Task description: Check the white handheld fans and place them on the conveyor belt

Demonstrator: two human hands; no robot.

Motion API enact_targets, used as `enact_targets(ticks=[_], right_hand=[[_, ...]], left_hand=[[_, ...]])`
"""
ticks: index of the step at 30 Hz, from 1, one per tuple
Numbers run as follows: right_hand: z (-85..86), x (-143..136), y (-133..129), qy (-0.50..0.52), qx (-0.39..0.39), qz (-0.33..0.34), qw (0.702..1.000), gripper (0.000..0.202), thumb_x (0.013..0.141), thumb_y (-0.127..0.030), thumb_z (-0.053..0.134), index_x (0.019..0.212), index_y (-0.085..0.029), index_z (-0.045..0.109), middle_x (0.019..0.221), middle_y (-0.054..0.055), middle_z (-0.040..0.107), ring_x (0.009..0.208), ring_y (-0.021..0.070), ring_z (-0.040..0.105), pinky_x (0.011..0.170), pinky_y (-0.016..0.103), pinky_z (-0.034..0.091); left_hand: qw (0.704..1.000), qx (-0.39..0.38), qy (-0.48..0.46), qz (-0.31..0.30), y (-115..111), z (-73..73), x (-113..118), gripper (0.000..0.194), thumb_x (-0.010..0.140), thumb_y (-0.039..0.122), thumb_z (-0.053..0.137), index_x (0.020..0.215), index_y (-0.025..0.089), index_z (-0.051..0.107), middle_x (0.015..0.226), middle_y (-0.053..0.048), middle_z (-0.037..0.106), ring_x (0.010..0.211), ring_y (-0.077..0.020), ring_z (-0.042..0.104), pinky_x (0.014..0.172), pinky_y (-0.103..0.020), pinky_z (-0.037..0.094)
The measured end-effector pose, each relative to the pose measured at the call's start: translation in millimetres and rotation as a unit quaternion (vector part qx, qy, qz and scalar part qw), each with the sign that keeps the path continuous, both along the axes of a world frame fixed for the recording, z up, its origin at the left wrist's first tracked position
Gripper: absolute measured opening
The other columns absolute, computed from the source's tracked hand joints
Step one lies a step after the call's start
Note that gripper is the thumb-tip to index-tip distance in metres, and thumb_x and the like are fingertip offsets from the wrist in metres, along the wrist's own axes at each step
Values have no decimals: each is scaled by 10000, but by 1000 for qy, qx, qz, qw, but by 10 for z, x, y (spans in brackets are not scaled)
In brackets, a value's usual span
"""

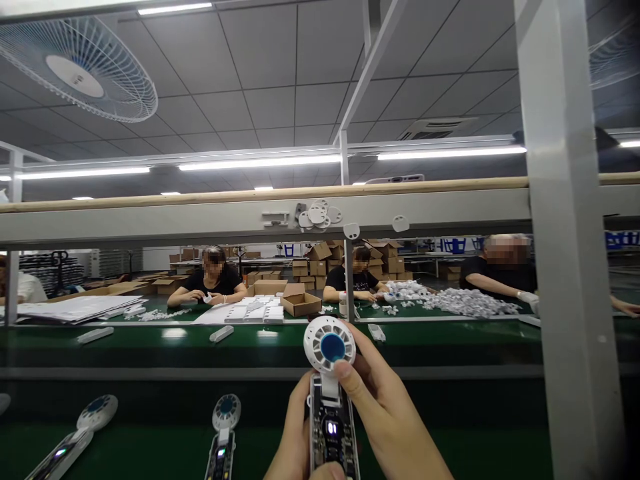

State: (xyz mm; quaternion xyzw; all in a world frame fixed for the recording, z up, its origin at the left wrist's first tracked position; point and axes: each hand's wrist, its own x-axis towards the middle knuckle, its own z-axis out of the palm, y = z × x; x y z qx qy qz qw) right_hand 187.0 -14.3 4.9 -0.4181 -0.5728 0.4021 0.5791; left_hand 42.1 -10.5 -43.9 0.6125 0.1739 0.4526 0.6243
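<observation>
Two white handheld fans with blue hubs (150,433) lie on the green conveyor belt (450,453). My left hand (293,433) grips the half-assembled white handheld fan (329,393) upright; my right hand (385,407) pinches its round head.

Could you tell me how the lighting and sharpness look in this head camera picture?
Head view: bright ceiling tube lights glare; the handheld fan unit in the left hand and right hand is sharp; distant co-workers' faces are blurred; straight beams bow from lens distortion.
</observation>
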Motion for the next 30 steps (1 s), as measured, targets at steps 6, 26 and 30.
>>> enact_targets(ticks=[6, 26, 30], right_hand=[[36, 4, -15, 2, 1, 15, 1000, 596, 822, -631, 555, 1362, -431, 402, 1239, -27, 631, 1177, 250, 557, 968, 360, 497], [67, -15, -42, 0, -10, 17, 1000, 605, 842, -610, 549, 1373, -366, 393, 1182, -4, 660, 1132, 248, 579, 986, 406, 475], [31, 20, -4, -15, -3, 30, 999, 570, 854, -603, 537, 1366, -403, 386, 1189, -22, 654, 1129, 229, 580, 977, 388, 485]], left_hand=[[999, -30, -28, -12, 76, -37, 82, 1212, 575, 502, 810, 1439, 200, 16, 1378, -268, 423, 1004, -335, 631, 852, -492, 473], [998, -14, -67, -10, 6, -74, 123, 960, 758, 523, 672, 1419, 279, 21, 1383, -237, 413, 807, -263, 680, 809, -500, 464], [997, -34, -73, -17, 0, -73, 117, 944, 751, 501, 691, 1414, 301, 50, 1394, -216, 413, 808, -255, 684, 791, -470, 472]])
